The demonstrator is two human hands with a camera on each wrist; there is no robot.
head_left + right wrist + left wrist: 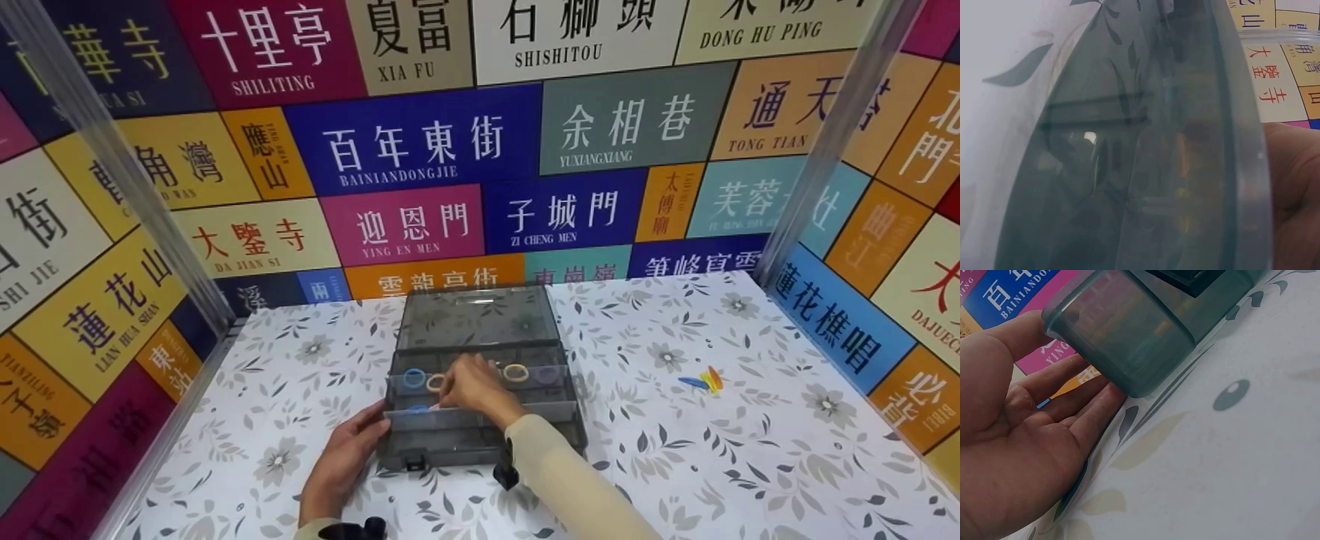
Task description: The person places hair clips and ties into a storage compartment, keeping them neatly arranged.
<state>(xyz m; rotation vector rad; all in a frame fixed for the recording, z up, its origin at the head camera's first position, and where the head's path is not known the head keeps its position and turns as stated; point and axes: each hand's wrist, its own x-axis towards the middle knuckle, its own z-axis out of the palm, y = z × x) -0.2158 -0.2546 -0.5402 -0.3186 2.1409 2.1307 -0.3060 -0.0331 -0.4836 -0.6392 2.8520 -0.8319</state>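
Observation:
A dark translucent plastic case (480, 433) with tiered trays stands on the table, its lid (480, 315) raised at the back. My left hand (346, 450) lies against the case's left side; in the left wrist view its fingers (1095, 405) are fairly straight along the wall. My right hand (476, 386) reaches over the upper trays, fingers bent downward. Its fingertips are hidden, and I cannot tell what they hold. Around it in the tray are a blue ring (414, 369), cream rings (516, 364) and a purple ring (547, 374). A blue piece (418, 409) shows in the lower tray.
Small blue, yellow and orange pieces (703, 381) lie together to the right on the leaf-patterned tabletop (660, 457). Walls with colourful printed name panels (412, 139) rise behind and at both sides, with clear corner posts (814, 142) between them.

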